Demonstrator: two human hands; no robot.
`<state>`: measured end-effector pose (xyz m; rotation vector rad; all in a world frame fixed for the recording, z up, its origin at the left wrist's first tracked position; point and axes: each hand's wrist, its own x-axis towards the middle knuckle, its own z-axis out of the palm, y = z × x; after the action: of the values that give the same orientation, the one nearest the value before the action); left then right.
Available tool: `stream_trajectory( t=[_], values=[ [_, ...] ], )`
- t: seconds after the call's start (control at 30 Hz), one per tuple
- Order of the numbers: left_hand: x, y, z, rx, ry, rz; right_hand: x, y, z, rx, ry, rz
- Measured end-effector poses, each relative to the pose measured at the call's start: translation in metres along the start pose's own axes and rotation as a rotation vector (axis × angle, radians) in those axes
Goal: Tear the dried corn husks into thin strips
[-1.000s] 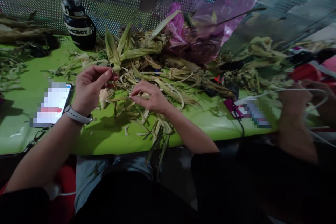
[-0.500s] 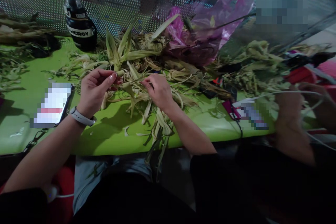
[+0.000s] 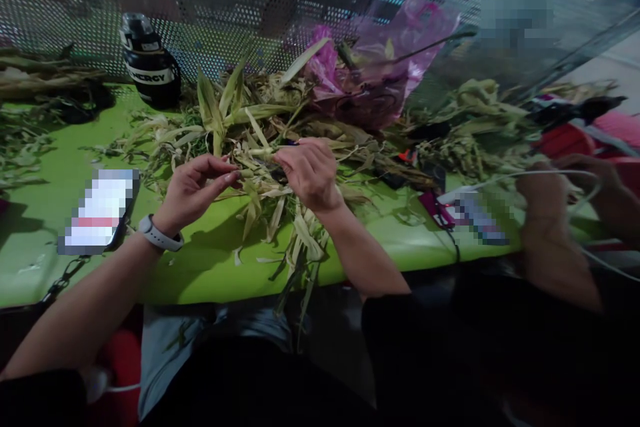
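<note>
A heap of pale green and straw-coloured corn husks (image 3: 273, 203) lies loosely under and around both hands. My left hand (image 3: 197, 190) is closed in a pinch at the heap's near left side, its thumb and forefinger close together; what lies between the tips is too small to make out. A little to the right, my right hand (image 3: 313, 173) has its fingers curled round a pale green strip of corn husk (image 3: 261, 152) that points left. Its fingertips are partly hidden. Behind my left hand, a spread leafy husk (image 3: 219, 117) stands upright in the heap.
A black bottle (image 3: 150, 70) stands at the back left. A lit phone (image 3: 100, 210) lies left of my forearm, another phone (image 3: 480, 217) to the right. A pink plastic bag (image 3: 380, 73) rests behind the heap. At right, another person's hands (image 3: 545, 190) are near a white cable.
My left hand has moved right and down, away from the base of the leafy husk, which now stands apart from it. My right hand has turned and shifted slightly right.
</note>
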<state>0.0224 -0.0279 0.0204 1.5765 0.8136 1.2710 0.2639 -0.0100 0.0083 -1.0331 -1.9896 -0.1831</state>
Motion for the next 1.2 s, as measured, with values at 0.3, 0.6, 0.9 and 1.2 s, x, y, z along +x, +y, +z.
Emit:
stream_trajectory(
  t=[0.3,0.6,0.9,1.2],
  values=[
    [-0.001,-0.005,-0.002,0.089,-0.130,0.065,0.005,-0.009,0.003,-0.036,-0.117,-0.144],
    [-0.011,-0.010,0.011,0.113,-0.213,0.049,0.001,-0.032,0.008,0.203,-0.146,-0.039],
    [-0.013,-0.010,0.014,-0.053,-0.059,-0.052,0.004,-0.033,0.014,0.605,-0.094,0.562],
    [-0.015,-0.015,0.015,-0.123,-0.162,-0.069,0.005,-0.040,0.012,0.642,-0.309,0.450]
  ],
)
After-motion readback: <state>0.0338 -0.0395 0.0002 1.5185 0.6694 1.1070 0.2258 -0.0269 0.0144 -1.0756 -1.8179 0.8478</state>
